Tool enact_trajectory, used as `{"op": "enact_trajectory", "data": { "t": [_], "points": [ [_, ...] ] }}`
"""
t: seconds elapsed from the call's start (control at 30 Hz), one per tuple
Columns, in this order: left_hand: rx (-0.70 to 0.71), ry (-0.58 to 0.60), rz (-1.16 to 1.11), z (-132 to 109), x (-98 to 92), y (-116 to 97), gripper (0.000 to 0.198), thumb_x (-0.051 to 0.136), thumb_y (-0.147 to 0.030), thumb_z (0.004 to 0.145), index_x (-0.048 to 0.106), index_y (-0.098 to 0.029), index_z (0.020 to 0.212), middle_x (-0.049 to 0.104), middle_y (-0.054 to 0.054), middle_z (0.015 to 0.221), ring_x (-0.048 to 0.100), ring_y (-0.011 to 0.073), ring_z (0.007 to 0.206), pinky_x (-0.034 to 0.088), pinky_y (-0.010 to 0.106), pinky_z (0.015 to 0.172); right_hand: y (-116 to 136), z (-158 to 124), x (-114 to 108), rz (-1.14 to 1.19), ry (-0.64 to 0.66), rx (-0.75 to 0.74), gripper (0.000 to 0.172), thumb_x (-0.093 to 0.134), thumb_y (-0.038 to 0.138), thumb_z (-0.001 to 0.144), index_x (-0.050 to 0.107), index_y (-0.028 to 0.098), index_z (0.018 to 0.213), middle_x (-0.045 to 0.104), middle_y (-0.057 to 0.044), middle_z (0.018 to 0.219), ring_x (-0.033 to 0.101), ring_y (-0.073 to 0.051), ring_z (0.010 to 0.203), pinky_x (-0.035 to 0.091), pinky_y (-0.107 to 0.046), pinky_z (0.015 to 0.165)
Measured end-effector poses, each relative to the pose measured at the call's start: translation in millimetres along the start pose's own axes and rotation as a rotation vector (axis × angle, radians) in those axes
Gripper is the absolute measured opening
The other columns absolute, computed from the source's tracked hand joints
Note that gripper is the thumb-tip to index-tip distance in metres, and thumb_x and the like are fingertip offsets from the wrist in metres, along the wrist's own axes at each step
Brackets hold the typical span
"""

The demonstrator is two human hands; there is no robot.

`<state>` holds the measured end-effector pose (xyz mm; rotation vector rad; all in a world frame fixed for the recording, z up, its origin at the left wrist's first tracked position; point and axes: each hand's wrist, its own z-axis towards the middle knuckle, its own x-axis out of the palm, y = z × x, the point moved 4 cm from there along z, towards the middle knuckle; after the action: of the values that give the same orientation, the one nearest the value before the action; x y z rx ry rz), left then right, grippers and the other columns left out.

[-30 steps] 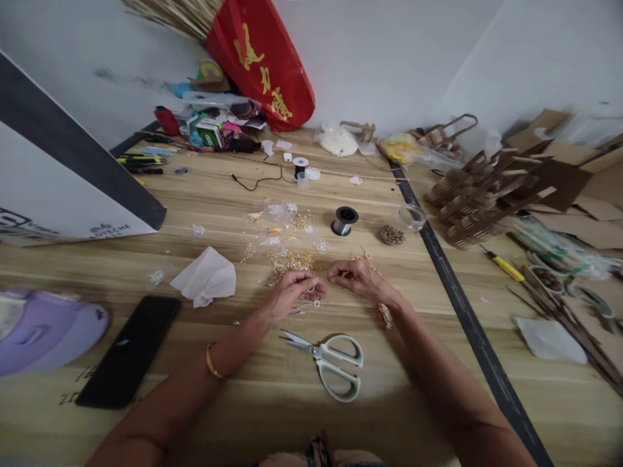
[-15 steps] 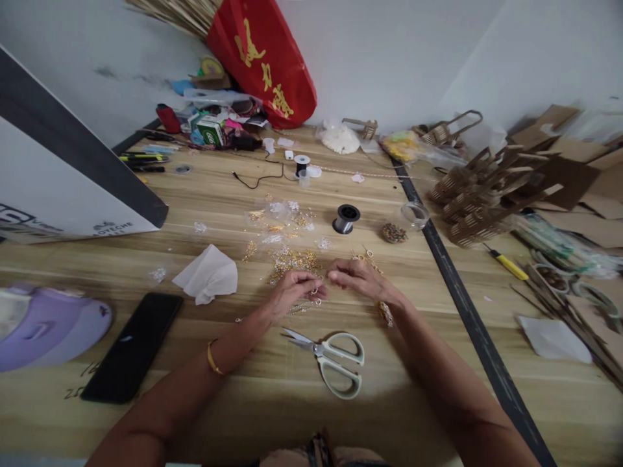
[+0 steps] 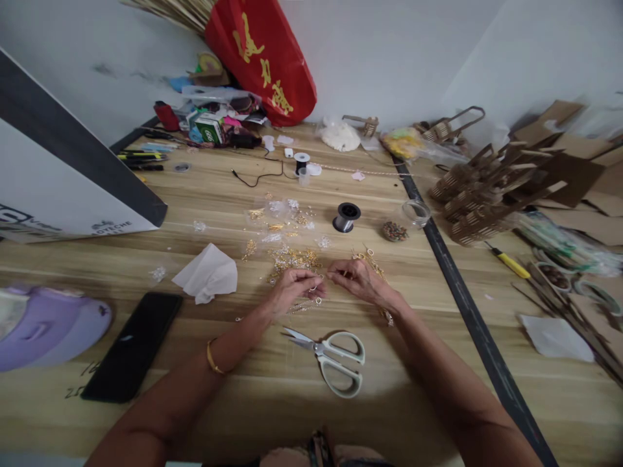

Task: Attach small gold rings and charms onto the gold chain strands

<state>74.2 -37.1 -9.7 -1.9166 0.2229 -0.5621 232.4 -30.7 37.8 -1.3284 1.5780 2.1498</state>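
My left hand [image 3: 294,288] is closed in a pinch, with a small silver ring [image 3: 314,287] at its fingertips. Just under those fingers a thin silver chain [image 3: 302,307] lies on the table; whether it joins the ring I cannot tell. Close by, the fingertips of my right hand [image 3: 359,280] are pressed together, and what they hold is too small to make out. Gold-coloured chains [image 3: 372,263] lie beside and partly beneath my right hand. Beyond both hands spreads a pile of gold and silver jewellery findings [image 3: 294,259]. White-handled scissors [image 3: 318,349] lie nearer me, blades slightly apart.
A spool of wire [image 3: 346,217] and a heap of beads [image 3: 394,231] stand farther back. At left are a crumpled tissue [image 3: 209,275], a black phone [image 3: 131,347] and a big white box [image 3: 63,175]. Small woven baskets [image 3: 472,201] and a yellow cutter [image 3: 511,263] lie right.
My right hand has turned slightly and its fingers have curled tighter near my left fingertips. My left hand has barely moved.
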Motion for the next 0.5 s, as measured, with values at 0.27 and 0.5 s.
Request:
{"op": "enact_trajectory", "data": {
  "t": [0.27, 0.5],
  "points": [
    [0.008, 0.012, -0.065, 1.7, -3.7, 3.0, 0.028, 0.071, -0.036, 0.071, 0.067, -0.010, 0.082, 0.072, 0.010, 0.082, 0.069, 0.0177, 0.071, 0.050, 0.026, 0.064, -2.9, 1.0, -2.9, 0.020, -0.033, 0.022, 0.024, 0.047, 0.032, 0.091, 0.063, 0.015, 0.083, 0.063, -0.002, 0.073, 0.051, -0.011, 0.061, 0.037, -0.021, 0.057],
    [-0.016, -0.023, -0.107, 3.4, -4.3, 2.3, 0.028, 0.076, -0.031, 0.065, 0.066, -0.010, 0.080, 0.072, 0.008, 0.079, 0.069, 0.0196, 0.073, 0.050, 0.026, 0.063, -10.6, 2.0, -7.4, 0.071, -0.086, 0.046, 0.025, 0.047, 0.033, 0.089, 0.061, 0.014, 0.079, 0.060, -0.001, 0.067, 0.051, -0.010, 0.059, 0.037, -0.020, 0.055]
  ]
}}
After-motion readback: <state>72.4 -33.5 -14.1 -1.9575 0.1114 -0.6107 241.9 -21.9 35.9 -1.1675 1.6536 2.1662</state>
